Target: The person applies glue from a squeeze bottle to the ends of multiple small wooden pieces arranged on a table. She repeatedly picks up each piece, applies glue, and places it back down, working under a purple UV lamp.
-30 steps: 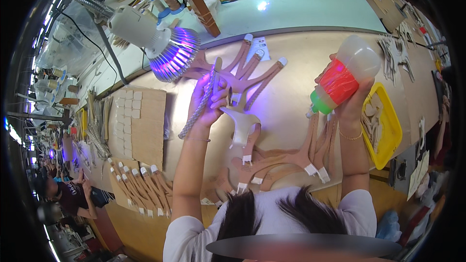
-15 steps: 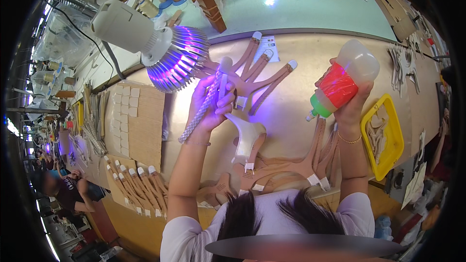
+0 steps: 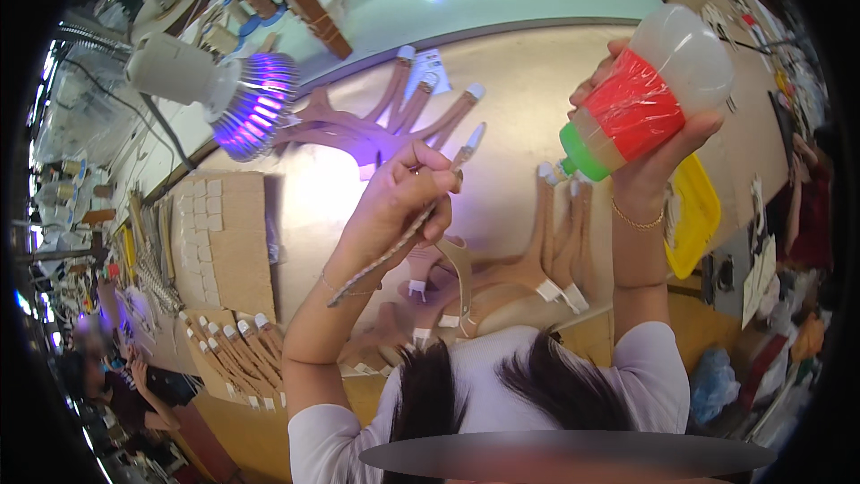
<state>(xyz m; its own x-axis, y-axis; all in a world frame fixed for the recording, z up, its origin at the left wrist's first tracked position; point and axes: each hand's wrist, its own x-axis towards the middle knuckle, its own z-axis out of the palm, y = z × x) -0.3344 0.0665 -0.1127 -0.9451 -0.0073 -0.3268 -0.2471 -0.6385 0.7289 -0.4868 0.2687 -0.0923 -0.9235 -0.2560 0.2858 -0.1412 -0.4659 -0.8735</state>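
Note:
My left hand (image 3: 408,193) is closed on a braided strap (image 3: 385,258), whose pale, smooth tip (image 3: 476,136) sticks out past the fingers. Below that hand hangs a curved cream piece (image 3: 464,276); whether it joins the strap is hidden. My right hand (image 3: 676,148) grips a squeeze bottle (image 3: 638,100) with a clear body, red tape and a green cap, tilted so its nozzle points down and left. A gap separates the nozzle from the strap tip. Tan fabric pieces with strap ends (image 3: 394,121) lie beyond my left hand, and more tan pieces (image 3: 511,278) lie near my body.
A lamp (image 3: 255,108) glowing purple hangs at the left over the table (image 3: 331,188). Beside it lies a cardboard sheet (image 3: 246,242) with pale squares. Several white-tipped straps (image 3: 235,354) lie front left. A yellow basket (image 3: 694,215) stands behind my right forearm. Another person (image 3: 134,385) sits far left.
My left hand has turned the strap from flat to nearly edge-on, its tip now slanting up and right. The bottle looks larger and higher. The whole view has shifted, with the lamp farther left.

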